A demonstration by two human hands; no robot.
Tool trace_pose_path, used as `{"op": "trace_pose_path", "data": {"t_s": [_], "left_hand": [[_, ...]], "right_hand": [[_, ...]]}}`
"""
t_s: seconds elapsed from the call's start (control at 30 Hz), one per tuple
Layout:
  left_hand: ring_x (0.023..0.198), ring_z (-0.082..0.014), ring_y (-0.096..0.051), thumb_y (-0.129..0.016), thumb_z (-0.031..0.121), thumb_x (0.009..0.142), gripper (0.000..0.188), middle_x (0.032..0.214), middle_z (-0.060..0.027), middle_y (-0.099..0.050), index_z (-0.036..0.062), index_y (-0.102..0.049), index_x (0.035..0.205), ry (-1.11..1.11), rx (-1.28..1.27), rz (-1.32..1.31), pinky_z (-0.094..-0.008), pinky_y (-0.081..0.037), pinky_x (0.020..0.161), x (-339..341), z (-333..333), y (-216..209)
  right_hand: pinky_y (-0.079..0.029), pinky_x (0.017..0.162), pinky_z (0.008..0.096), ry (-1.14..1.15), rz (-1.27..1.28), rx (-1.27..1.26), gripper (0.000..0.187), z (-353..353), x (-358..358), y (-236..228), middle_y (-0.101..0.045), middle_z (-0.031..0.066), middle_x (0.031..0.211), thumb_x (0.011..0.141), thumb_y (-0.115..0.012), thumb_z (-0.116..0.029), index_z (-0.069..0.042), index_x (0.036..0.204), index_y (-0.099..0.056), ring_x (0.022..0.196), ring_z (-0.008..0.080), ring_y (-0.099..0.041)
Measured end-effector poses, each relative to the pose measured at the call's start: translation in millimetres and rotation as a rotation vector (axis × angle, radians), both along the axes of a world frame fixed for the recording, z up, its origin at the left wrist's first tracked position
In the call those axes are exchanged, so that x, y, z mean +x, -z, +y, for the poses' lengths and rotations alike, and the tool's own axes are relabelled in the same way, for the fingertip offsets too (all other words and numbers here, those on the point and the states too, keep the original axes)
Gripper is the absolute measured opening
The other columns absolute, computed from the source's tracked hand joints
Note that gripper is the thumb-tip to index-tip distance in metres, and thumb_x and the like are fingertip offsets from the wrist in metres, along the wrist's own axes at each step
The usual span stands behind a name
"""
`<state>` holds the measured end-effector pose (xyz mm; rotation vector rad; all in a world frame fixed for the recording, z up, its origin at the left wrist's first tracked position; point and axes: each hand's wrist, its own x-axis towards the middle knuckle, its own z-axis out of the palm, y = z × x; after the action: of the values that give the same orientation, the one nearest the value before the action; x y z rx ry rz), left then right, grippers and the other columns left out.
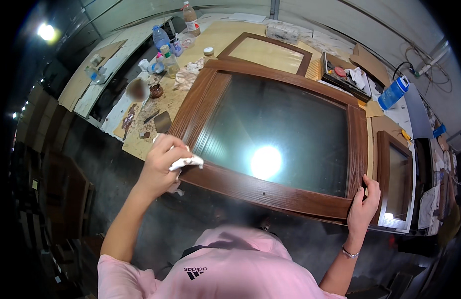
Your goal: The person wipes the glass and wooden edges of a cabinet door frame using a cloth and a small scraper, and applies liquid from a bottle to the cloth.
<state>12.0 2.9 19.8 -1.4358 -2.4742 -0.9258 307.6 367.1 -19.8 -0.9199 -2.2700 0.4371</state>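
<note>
A brown wood-framed glass door panel (270,199) lies across the workbench, its near edge overhanging toward me. Light glares off the glass. My left hand (165,159) is closed around a crumpled white cloth (188,162) at the frame's near left corner. At the near right corner, my right hand (364,202) grips the frame's edge, with the fingers on the outer side. Parts of that hand's grip are hidden behind the wood.
Behind the panel lies another brown frame (305,64). A tray of tools and rags (345,77) and a blue bottle (394,93) stand at right, near a smaller glazed door (383,184). Several bottles, a brown-stained jar (156,90) and a scraper plate (162,122) occupy the left.
</note>
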Motion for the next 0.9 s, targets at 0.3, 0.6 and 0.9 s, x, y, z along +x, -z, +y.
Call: {"op": "trace_pose_path", "data": {"t_s": [0.3,0.6,0.9], "left_hand": [[0.095,-0.0279,-0.065,-0.067,-0.012,0.069,0.03,0.101,-0.0105,-0.068,0.003,-0.075,0.094,-0.126,0.092,0.033,-0.0355,-0.052,0.082,14,7,8],[0.093,-0.0317,-0.069,-0.063,-0.012,0.072,0.03,0.101,-0.0145,-0.068,0.0005,-0.075,0.096,-0.238,0.141,0.095,-0.0385,-0.054,0.083,32,16,8],[0.094,-0.032,-0.066,-0.064,-0.011,0.065,0.042,0.106,-0.0126,-0.069,0.0024,-0.072,0.104,0.195,0.218,-0.046,-0.0419,-0.055,0.082,113,115,22]], "right_hand": [[-0.045,0.098,0.0441,0.003,-0.037,0.028,0.031,1,-3,0,-0.063,0.0176,0.114,0.092,-0.052,0.003,0.005,0.121,-0.063,0.108,0.0353,-0.058],[-0.045,0.098,0.0449,0.021,-0.065,0.04,0.031,-2,-1,-2,-0.062,0.0177,0.112,0.092,-0.052,0.003,0.004,0.121,-0.062,0.108,0.0364,-0.057],[-0.045,0.099,0.0441,0.015,-0.071,0.019,0.03,0,-3,-2,-0.062,0.0165,0.114,0.093,-0.052,0.002,0.004,0.122,-0.062,0.111,0.0351,-0.057]]}}
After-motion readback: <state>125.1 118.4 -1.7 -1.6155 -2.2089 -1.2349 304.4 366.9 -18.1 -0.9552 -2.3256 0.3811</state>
